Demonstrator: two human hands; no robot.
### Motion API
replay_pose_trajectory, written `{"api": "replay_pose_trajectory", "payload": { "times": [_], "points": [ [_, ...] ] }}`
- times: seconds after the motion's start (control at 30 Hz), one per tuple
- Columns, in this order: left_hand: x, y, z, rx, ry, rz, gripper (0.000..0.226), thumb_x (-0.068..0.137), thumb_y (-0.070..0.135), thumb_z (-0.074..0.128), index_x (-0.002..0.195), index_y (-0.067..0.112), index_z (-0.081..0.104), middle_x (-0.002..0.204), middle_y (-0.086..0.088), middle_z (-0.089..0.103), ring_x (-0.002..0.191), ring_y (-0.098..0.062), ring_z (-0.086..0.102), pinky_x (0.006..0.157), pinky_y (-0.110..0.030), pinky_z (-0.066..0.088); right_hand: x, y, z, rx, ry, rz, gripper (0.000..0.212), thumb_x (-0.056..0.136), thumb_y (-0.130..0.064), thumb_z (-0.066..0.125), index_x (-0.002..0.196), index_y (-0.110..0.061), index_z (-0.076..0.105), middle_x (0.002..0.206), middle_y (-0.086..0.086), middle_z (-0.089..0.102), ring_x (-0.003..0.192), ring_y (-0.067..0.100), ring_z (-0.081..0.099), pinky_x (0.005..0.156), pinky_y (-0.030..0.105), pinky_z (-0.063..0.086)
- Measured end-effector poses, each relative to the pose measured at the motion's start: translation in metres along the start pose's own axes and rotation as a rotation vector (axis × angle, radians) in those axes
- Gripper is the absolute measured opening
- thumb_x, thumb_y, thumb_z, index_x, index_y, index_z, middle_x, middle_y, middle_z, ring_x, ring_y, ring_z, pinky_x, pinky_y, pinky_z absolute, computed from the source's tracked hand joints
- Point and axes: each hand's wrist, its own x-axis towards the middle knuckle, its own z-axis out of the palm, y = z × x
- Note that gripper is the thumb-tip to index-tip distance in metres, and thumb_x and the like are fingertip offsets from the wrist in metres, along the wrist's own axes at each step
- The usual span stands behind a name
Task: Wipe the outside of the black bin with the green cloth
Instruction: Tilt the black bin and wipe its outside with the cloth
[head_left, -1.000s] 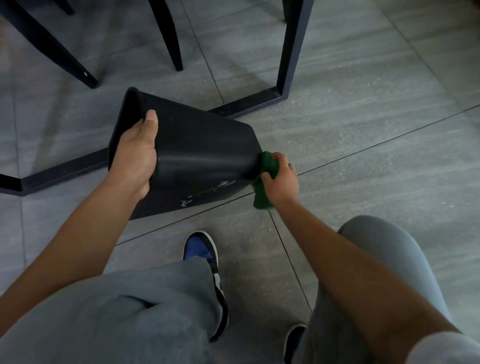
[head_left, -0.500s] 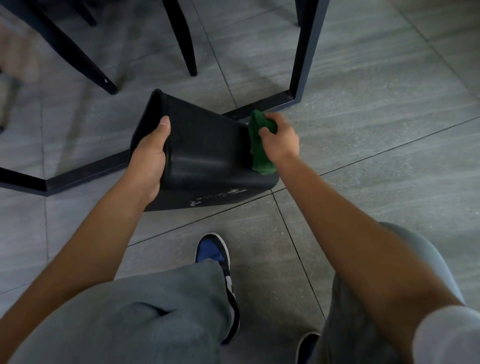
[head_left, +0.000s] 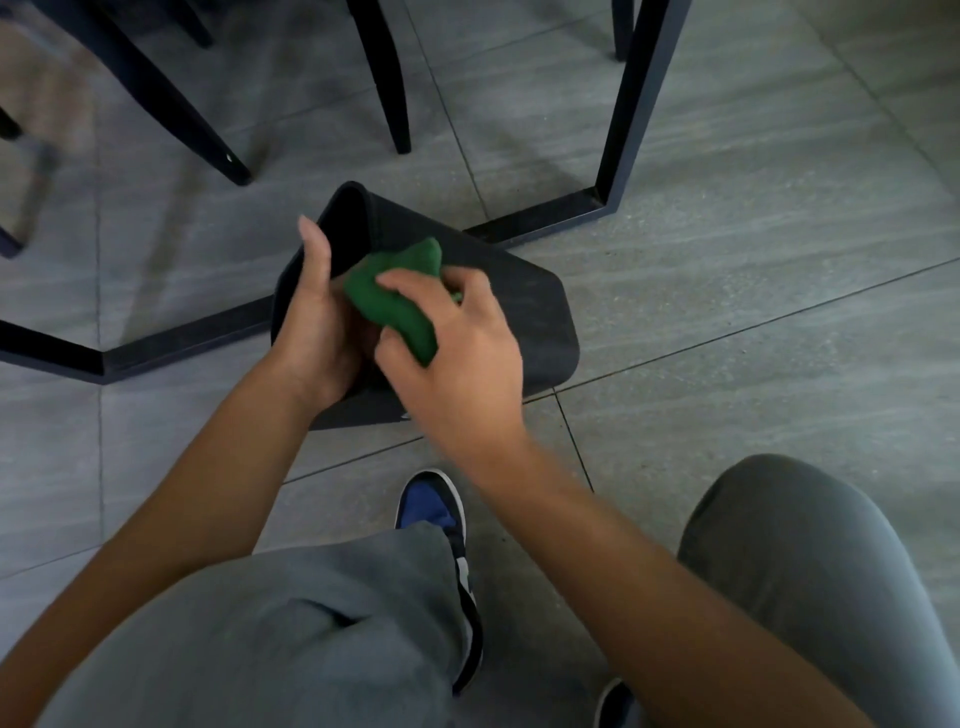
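Observation:
The black bin (head_left: 524, 312) lies on its side on the grey tiled floor, its open mouth facing up-left and its base to the right. My left hand (head_left: 317, 322) grips the bin's near wall at the rim, thumb along the edge. My right hand (head_left: 457, 353) holds the bunched green cloth (head_left: 395, 299) and presses it on the bin's upper side, close to the left hand and the rim. The white print on the bin's near side is mostly hidden behind my hands.
A black metal table frame (head_left: 540, 221) runs along the floor just behind the bin, with an upright leg (head_left: 634, 104) at the right. Black chair legs (head_left: 384, 78) stand beyond. My knees in grey trousers and a blue shoe (head_left: 436, 514) sit close below.
My right hand has carried the green cloth from the bin's base end leftward across the upper side to near the rim. The left hand has kept its grip on the bin.

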Motion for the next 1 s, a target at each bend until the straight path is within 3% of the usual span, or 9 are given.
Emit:
{"api": "replay_pose_trajectory", "payload": {
  "times": [0.2,0.33,0.4,0.47,0.57,0.63,0.77,0.83,1.0],
  "points": [
    [0.007,0.002,0.0,0.119,-0.065,0.072,0.073,0.099,0.071,0.031,0.15,0.022,0.051,0.143,-0.004,0.065,0.131,-0.02,0.063,0.117,-0.042,0.043,-0.063,0.009,-0.008,-0.166,-0.179,-0.034,0.037,0.079,-0.04,0.059,0.112,-0.037,0.074,0.109,0.0,0.063,0.097,0.023,0.063,0.067,0.04,0.059],
    [-0.004,-0.004,-0.009,0.275,-0.174,0.108,0.092,0.079,0.072,0.069,0.153,0.023,0.047,0.151,0.0,0.059,0.137,-0.015,0.056,0.121,-0.041,0.036,-0.042,0.021,-0.026,-0.085,-0.086,0.097,0.038,0.077,-0.043,0.056,0.11,-0.038,0.074,0.105,-0.004,0.066,0.089,0.017,0.066,0.071,0.037,0.059],
    [-0.008,-0.01,-0.01,0.423,-0.205,0.127,0.085,0.077,0.073,0.068,0.15,0.036,0.048,0.148,0.003,0.06,0.133,-0.008,0.059,0.113,-0.03,0.044,-0.032,0.027,-0.037,-0.058,-0.061,0.142,0.037,0.076,-0.043,0.056,0.109,-0.038,0.074,0.103,-0.007,0.066,0.085,0.014,0.066,0.072,0.036,0.057],
    [-0.022,-0.02,-0.013,0.573,-0.247,0.201,0.057,0.088,0.055,0.061,0.142,0.041,0.047,0.133,0.026,0.065,0.122,0.012,0.059,0.1,-0.011,0.045,-0.028,0.031,-0.045,-0.028,-0.066,0.177,0.034,0.077,-0.039,0.06,0.108,-0.038,0.073,0.102,-0.01,0.066,0.085,0.008,0.065,0.074,0.034,0.057],
    [-0.031,-0.04,-0.031,0.973,-0.25,0.39,0.044,0.096,0.036,0.062,0.138,0.038,0.051,0.119,0.054,0.056,0.117,0.026,0.052,0.098,-0.002,0.039,-0.026,0.037,-0.048,0.053,-0.064,0.233,0.031,0.078,-0.036,0.062,0.107,-0.038,0.073,0.103,-0.014,0.067,0.09,0.002,0.064,0.078,0.021,0.053],
    [-0.029,-0.047,-0.05,1.128,-0.185,0.412,0.045,0.1,0.025,0.064,0.126,0.06,0.054,0.108,0.061,0.052,0.105,0.031,0.052,0.089,0.003,0.037,-0.025,0.04,-0.049,0.089,-0.066,0.265,0.032,0.079,-0.036,0.061,0.108,-0.038,0.073,0.105,-0.014,0.068,0.095,-0.001,0.062,0.08,0.015,0.05],
    [-0.026,-0.054,-0.069,1.191,-0.098,0.374,0.061,0.1,0.02,0.062,0.093,0.08,0.052,0.09,0.043,0.063,0.087,0.025,0.056,0.073,0.001,0.04,-0.022,0.047,-0.058,0.145,-0.063,0.304,0.031,0.08,-0.032,0.061,0.108,-0.037,0.072,0.104,-0.012,0.07,0.093,0.002,0.065,0.079,0.022,0.055],
    [-0.027,-0.052,-0.066,1.178,-0.061,0.41,0.052,0.1,0.022,0.061,0.091,0.072,0.055,0.08,0.028,0.063,0.086,0.025,0.056,0.072,0.001,0.04,-0.02,0.051,-0.063,0.203,-0.036,0.357,0.028,0.083,-0.026,0.064,0.109,-0.034,0.073,0.1,-0.009,0.073,0.088,0.006,0.068,0.076,0.031,0.06],
    [-0.025,-0.026,-0.04,1.136,0.005,0.45,0.013,0.105,0.027,0.055,0.1,0.037,0.061,0.097,0.015,0.065,0.086,0.007,0.059,0.077,0.001,0.039,-0.008,0.067,-0.083,0.335,0.116,0.488,0.026,0.087,-0.018,0.064,0.106,-0.032,0.075,0.094,-0.012,0.076,0.089,0.007,0.072,0.078,0.042,0.064]
  ]
}}
